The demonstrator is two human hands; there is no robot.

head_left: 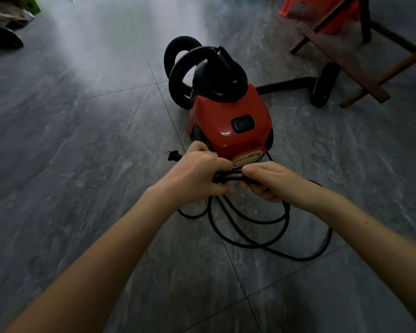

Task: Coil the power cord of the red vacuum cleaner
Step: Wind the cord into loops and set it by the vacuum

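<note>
The red vacuum cleaner point(228, 121) stands on the grey tiled floor, with its black ribbed hose point(178, 66) looped behind it. Just in front of it, my left hand point(197, 175) and my right hand point(271, 180) both grip a bunch of loops of the black power cord point(250, 227). The loops hang down from the hands and spread over the floor toward me. The cord's plug point(174, 155) lies on the floor just left of my left hand. The stretch of cord inside my fists is hidden.
A black wand with a floor nozzle point(323, 85) lies to the vacuum's right. A wooden stool frame point(360, 61) and an orange plastic item point(322, 10) stand at the back right. Dark clutter point(3, 32) sits at the far left.
</note>
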